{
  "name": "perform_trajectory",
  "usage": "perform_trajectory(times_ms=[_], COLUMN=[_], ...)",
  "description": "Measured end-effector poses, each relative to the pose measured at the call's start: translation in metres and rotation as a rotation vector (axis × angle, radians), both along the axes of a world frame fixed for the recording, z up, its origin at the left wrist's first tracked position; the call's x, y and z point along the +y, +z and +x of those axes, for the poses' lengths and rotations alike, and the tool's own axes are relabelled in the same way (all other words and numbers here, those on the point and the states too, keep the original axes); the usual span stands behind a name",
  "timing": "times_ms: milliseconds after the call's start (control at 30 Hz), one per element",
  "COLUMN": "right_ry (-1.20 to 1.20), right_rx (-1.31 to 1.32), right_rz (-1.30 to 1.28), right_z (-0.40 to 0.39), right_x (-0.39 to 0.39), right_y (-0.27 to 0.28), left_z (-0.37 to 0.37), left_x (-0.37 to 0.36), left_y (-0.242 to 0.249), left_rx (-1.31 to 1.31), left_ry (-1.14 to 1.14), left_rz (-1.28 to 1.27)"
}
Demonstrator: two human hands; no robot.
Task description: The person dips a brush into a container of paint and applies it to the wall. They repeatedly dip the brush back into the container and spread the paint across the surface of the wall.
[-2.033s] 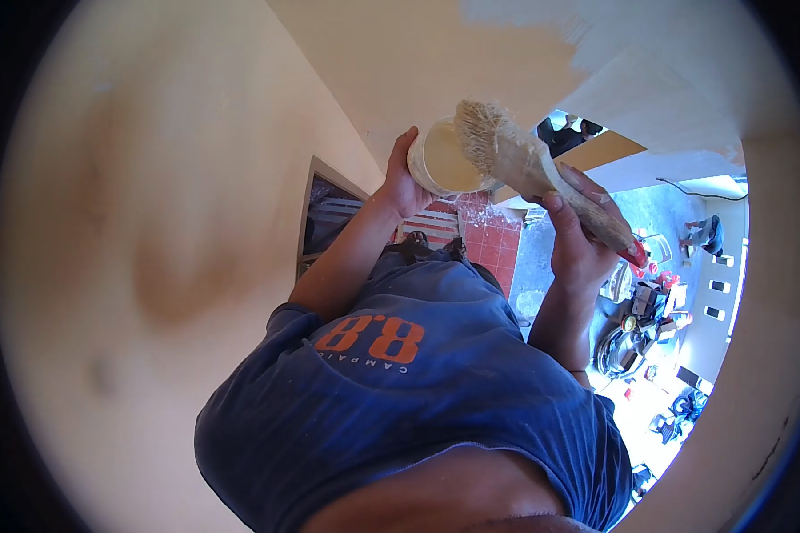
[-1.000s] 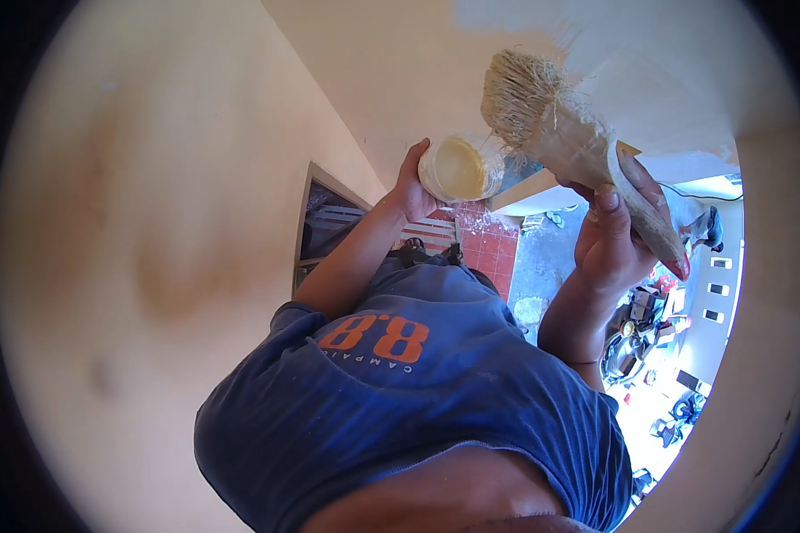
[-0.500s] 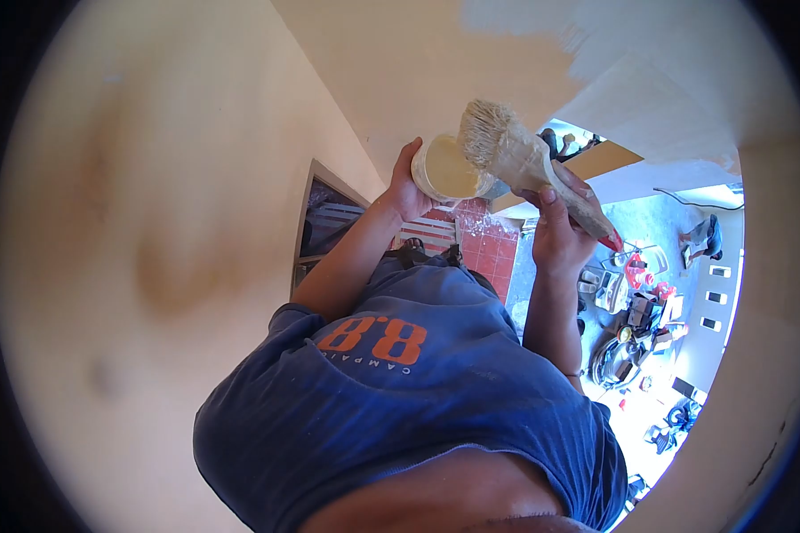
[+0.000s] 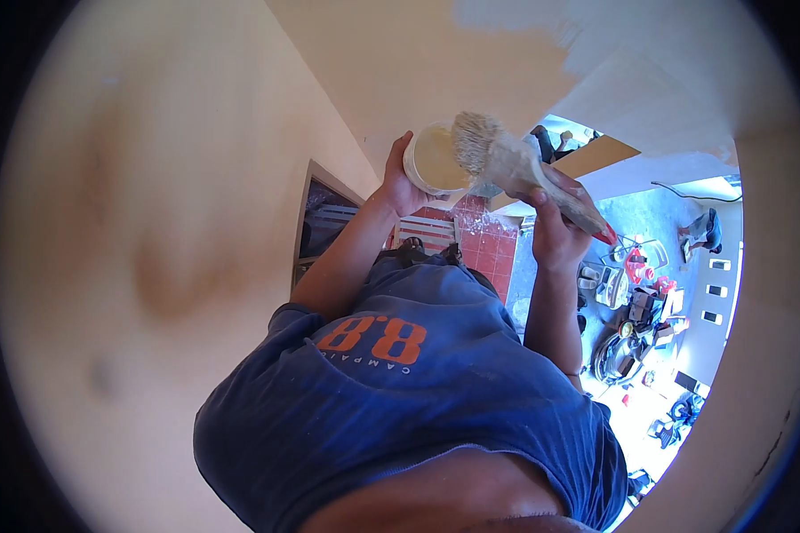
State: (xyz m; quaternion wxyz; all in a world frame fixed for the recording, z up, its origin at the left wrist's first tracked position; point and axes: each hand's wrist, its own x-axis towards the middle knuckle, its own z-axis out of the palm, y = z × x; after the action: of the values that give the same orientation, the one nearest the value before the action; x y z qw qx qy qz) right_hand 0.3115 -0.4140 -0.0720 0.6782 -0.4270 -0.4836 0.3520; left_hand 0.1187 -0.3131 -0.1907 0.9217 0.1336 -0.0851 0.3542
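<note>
Head view, fisheye, looking down the person's own body; left hand (image 4: 400, 182) raised in front of the chest, fingers wrapped shut around a small round tub (image 4: 433, 160) of pale yellow paint, open mouth tipped toward the camera; right hand (image 4: 556, 233) just beside it, fist closed on the handle of a wide paint brush (image 4: 507, 164); handle runs down and right to a red tip; bristles point up-left and sit at the tub's rim, overlapping its right edge; whether bristles are dipped in the paint or only against the rim, cannot tell; both hands close together, tub and brush touching or nearly so; blue T-shirt (image 4: 400, 391) with orange "8.8" print fills the lower middle; cream wall (image 4: 178, 222) on the left with darker blotches; whiter painted patch (image 4: 649, 53) top right, ragged edge against the cream; far below, red tiled floor (image 4: 484, 244) and a grey floor with scattered clutter (image 4: 640, 311), too small to name; dark window frame (image 4: 324, 218) behind the left forearm
</note>
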Motion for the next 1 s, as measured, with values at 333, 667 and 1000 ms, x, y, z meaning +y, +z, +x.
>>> perform_trajectory(times_ms=[333, 667, 1000], right_ry=[0.088, 0.037, 0.109], right_rx=[0.173, 0.038, 0.137], right_rz=[-0.028, 0.005, -0.035], right_z=[-0.009, -0.009, -0.013], right_x=[-0.002, -0.005, 0.000], right_y=[0.000, -0.008, -0.010], left_z=[-0.007, -0.012, -0.019], left_x=[-0.004, -0.008, -0.007], left_y=[0.001, 0.000, -0.007], left_rx=[-0.013, -0.040, -0.020], left_ry=[0.012, -0.001, 0.022], left_rz=[-0.027, -0.015, -0.058])
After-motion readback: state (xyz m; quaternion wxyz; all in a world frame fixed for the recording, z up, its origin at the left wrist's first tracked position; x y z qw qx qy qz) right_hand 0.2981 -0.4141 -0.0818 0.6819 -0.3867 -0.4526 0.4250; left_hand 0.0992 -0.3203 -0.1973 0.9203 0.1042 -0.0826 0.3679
